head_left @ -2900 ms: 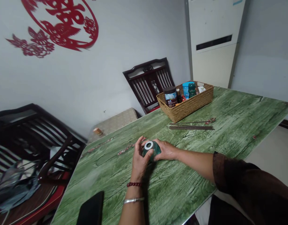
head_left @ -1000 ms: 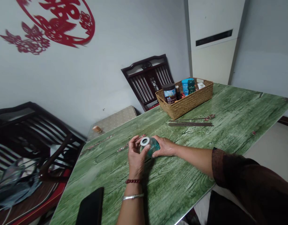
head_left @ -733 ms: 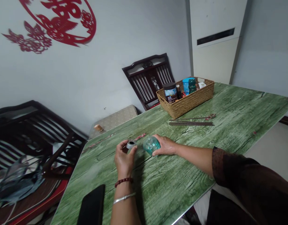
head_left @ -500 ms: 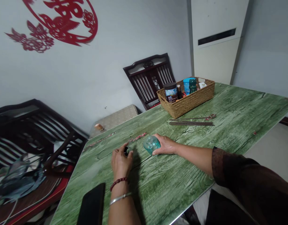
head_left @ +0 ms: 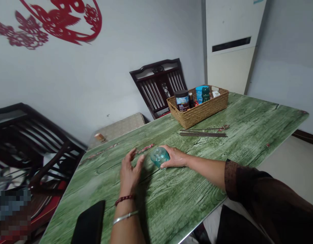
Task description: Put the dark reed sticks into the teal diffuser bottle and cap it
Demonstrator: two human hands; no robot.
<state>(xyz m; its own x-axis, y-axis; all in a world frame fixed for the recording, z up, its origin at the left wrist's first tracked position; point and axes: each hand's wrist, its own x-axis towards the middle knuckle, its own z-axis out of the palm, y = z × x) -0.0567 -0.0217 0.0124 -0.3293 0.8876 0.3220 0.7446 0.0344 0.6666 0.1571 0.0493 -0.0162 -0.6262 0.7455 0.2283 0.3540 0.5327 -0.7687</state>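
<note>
A squat, see-through teal bottle (head_left: pixel 158 158) is on the green table (head_left: pixel 187 189), its top tilted toward me. My right hand (head_left: pixel 173 156) wraps round its right side, thumb in front. Left of the bottle and apart from it, my left hand (head_left: pixel 131 169) hovers with thumb and fingers spread, and I see nothing between them. A dark red bead bracelet (head_left: pixel 124 199) and a silver bangle (head_left: pixel 125 217) circle the left wrist.
Beyond my hands, thin brown sticks (head_left: pixel 203 134) lie before a wicker basket (head_left: pixel 204 113) of jars and bottles. A black phone (head_left: pixel 89 222) rests near the table's left edge. Dark wooden chairs (head_left: pixel 160 86) stand behind and at left.
The small dark round piece in my left hand no longer shows, and those fingers have spread. My right hand still holds the bottle. The whole view has shifted slightly.
</note>
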